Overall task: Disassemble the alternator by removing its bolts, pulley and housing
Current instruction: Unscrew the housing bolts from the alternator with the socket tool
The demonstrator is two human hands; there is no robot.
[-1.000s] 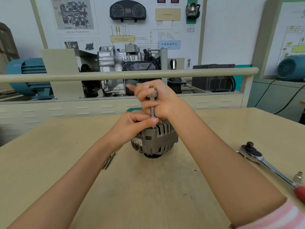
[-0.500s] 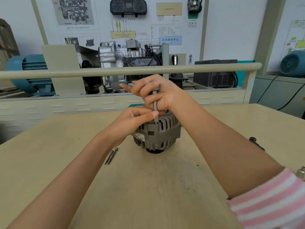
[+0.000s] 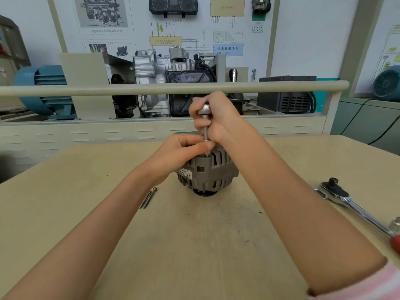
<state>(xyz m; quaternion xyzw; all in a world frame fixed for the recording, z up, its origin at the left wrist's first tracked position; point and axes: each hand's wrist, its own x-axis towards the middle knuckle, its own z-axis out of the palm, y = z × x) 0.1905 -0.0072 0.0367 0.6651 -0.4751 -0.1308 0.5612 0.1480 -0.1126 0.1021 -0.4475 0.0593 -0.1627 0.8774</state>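
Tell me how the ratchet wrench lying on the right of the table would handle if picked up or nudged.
The ratchet wrench looks like solid polished metal, so probably stiff and heavy for its size. The shiny shaft may be slippery; the red grip end looks safer to hold. It lies flat on the table, so a nudge would likely slide or pivot it, not roll it.

**A:** so what's the person actually wearing? All I'm getting is two arms coming in from the bottom of the shot.

**B:** not much to see tbh. Both forearms are bare, no gloves on the left hand [image 3: 184,148] or the right hand [image 3: 218,118]. No watch, rings or bracelets that I can spot.

**A:** what's the pink bit, bottom right corner?

**B:** that's the sleeve [image 3: 365,286] on the right arm. Pink and white horizontal stripes, soft knit-looking fabric, pushed up well past the wrist. Only the cuff end makes it into frame. Left arm shows no sleeve at all.
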